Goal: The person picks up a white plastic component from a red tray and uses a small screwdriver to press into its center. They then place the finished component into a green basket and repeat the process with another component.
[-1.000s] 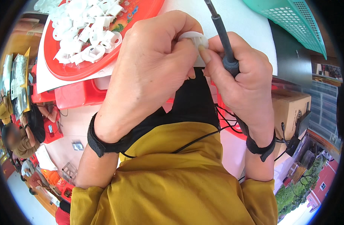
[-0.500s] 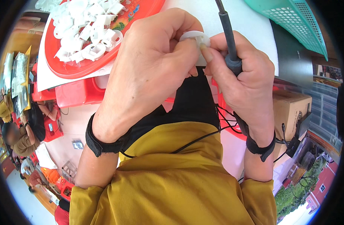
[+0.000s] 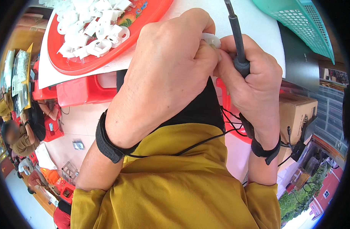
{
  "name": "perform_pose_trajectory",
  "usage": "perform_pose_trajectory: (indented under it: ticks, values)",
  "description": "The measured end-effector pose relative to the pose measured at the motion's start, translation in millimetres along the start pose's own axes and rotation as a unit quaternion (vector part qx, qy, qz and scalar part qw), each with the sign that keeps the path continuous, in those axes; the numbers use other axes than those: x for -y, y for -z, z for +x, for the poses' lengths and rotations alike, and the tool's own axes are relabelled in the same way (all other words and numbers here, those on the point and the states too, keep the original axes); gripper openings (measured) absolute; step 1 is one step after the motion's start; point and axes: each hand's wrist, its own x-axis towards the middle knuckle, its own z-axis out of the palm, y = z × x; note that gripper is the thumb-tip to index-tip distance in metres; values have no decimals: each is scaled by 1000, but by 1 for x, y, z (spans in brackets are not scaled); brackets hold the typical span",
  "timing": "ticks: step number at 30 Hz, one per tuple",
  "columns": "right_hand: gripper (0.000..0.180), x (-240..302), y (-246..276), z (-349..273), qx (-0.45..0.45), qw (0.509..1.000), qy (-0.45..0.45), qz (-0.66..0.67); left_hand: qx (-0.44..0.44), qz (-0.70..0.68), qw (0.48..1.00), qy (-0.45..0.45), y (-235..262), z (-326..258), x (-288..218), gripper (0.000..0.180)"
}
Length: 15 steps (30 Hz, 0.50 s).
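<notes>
My left hand (image 3: 163, 72) is closed, thumb and fingers pinching a small white plastic part (image 3: 212, 40) above the table's near edge. Most of that part is hidden behind the fingers; only a rounded end shows. My right hand (image 3: 255, 74) is also closed, its thumb and fingertips meeting the left ones at the part. Gripped in it is a black rod-shaped tool (image 3: 238, 40), with a thick ribbed collar at the hand and a thinner dark shaft reaching up out of view. To the left, a red tray (image 3: 74, 68) holds a heap of white plastic parts (image 3: 93, 28).
A teal perforated basket (image 3: 297, 23) stands at the upper right on the white-covered table (image 3: 268, 57). Red stools (image 3: 81, 91) are under the table edge. At right is a cardboard box (image 3: 295, 114); cables (image 3: 197, 145) hang across my lap. Other people (image 3: 22, 137) sit far left.
My left hand has shifted right and turned, so its fingers now cover more of the white part. My right hand and the tool have moved slightly right.
</notes>
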Motion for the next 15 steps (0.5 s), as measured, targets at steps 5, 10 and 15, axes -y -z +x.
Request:
perform_pose_trajectory:
  ticks: [5,10,15]
  values:
    - [5,1,-2,0,-3,1000,2,15,-8,18,1000,-17,-1,1,3,17]
    - [4,3,-1,1,-5,1000,15,12,30,-54,998,20,5,-4,2,22]
    - [5,3,4,4,17,989,-76,123,69,-174,979,80,17,-5,2,26]
